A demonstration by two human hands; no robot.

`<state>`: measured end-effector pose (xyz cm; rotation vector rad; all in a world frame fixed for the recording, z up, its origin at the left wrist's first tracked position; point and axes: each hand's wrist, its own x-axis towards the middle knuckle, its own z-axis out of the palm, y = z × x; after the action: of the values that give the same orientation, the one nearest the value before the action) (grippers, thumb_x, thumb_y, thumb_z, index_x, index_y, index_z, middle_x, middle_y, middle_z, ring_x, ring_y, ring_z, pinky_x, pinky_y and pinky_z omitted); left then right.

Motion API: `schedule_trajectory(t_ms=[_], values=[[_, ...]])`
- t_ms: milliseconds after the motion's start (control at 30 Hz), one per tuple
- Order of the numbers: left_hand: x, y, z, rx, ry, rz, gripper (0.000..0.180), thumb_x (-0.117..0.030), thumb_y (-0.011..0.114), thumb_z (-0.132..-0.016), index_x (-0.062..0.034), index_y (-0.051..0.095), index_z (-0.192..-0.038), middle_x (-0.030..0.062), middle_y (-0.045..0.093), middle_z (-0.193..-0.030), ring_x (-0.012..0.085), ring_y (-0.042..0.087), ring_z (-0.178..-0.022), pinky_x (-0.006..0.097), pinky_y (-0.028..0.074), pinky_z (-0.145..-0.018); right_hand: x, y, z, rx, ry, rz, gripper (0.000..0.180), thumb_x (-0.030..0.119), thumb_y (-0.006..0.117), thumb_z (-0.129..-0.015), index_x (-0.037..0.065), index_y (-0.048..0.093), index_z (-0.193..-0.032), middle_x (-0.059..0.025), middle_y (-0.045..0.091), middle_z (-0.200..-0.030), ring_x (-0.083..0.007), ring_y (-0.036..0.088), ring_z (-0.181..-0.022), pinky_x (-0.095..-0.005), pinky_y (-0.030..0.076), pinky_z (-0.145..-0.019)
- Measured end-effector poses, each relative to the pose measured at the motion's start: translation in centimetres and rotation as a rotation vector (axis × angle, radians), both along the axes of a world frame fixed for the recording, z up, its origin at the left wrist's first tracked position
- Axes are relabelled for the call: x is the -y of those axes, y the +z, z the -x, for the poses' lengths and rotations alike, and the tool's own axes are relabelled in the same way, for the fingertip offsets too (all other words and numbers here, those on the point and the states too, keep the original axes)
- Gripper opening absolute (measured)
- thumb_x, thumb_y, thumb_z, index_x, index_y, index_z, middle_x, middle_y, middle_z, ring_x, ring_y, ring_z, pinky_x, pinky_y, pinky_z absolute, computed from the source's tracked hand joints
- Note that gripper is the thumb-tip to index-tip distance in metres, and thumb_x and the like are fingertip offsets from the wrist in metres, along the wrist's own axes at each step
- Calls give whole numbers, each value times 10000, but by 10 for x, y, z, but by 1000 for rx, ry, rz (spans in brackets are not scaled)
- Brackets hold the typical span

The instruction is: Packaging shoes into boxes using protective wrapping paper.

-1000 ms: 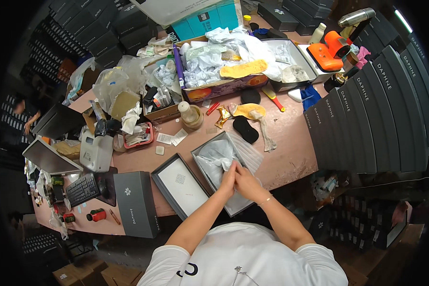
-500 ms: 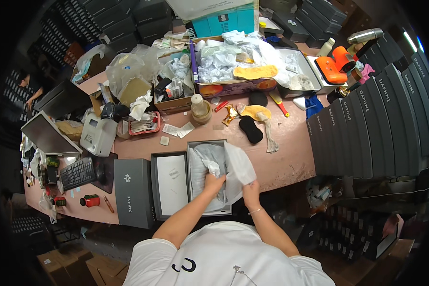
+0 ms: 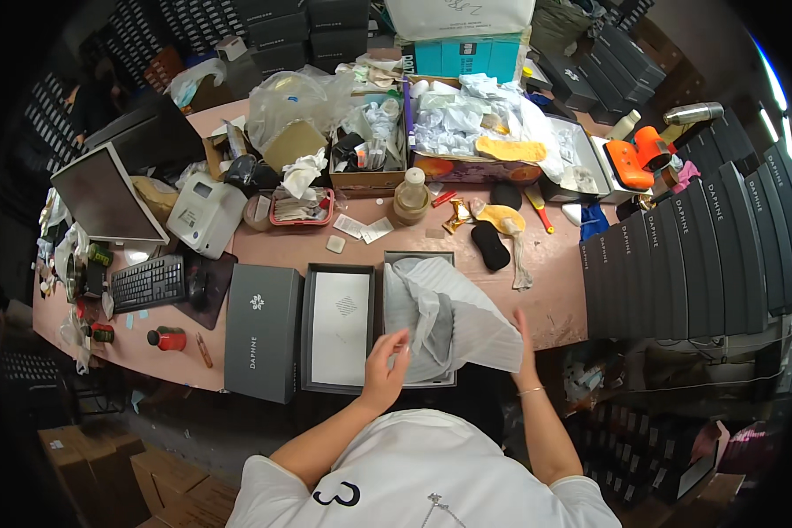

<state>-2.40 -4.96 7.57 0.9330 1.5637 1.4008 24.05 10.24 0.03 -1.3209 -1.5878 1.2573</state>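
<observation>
- Work item: a sheet of white tissue paper [image 3: 453,317] lies spread over an open grey box [image 3: 420,319] at the near edge of the pink table [image 3: 554,290], directly in front of the person. Its right flap hangs past the box's right wall.
- Left hand [image 3: 385,368]: positioned at the near left corner of the box, fingers loosely curled with tips raised toward the paper. It appears to touch or lightly pinch the paper's near edge; a firm grasp cannot be confirmed.
- Right hand [image 3: 526,352]: positioned at the near right of the box, against the overhanging flap. The paper hides most of the fingers, so whether they are clenched or released cannot be told.
- Handling judgement: the paper looks very light, limp and easily torn or creased. It will not hold its shape when lifted. Take hold at an edge or corner with a light fingertip pinch, one hand per side, and keep the sheet under gentle tension.
- Adjacent items: a box lid [image 3: 339,327] with a pale insert lies just left of the box; a closed dark grey box [image 3: 262,330] lies left of that.
- Far side: a black insole [image 3: 490,245], a yellow insole [image 3: 499,216] and a small bottle [image 3: 410,197] lie beyond the box, well apart from both hands.
- Far left: a keyboard [image 3: 148,282] and a monitor [image 3: 106,195].
</observation>
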Motion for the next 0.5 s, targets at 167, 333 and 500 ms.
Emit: schedule_trajectory(t_ms=[167,333,500], values=[[12,105,-8,-244,-325,-401,410,-72,558,-857,25,507,-1252,205,528,-1235,349,510,-1167,390,385,-1003,28,37,145,542,811,-736,424,116,569,-876,27,485,-1282,-187,521,-1279,-305,511,-1192,-382,404,-1010],[11,-43,-20,-188,-54,273,624,-296,498,-961,49,256,-1421,265,324,-1425,363,330,-1331,383,282,-1088,7,38,188,305,709,-409,344,9,542,-824,6,571,-1166,-165,558,-1228,-335,541,-1127,-394,458,-942],[12,-75,-43,93,145,357,686,-318,497,-962,59,183,-1441,251,308,-1449,319,309,-1355,363,265,-1095,-7,10,217,311,672,-577,423,51,552,-825,39,523,-1247,-154,527,-1264,-320,511,-1139,-415,401,-954]])
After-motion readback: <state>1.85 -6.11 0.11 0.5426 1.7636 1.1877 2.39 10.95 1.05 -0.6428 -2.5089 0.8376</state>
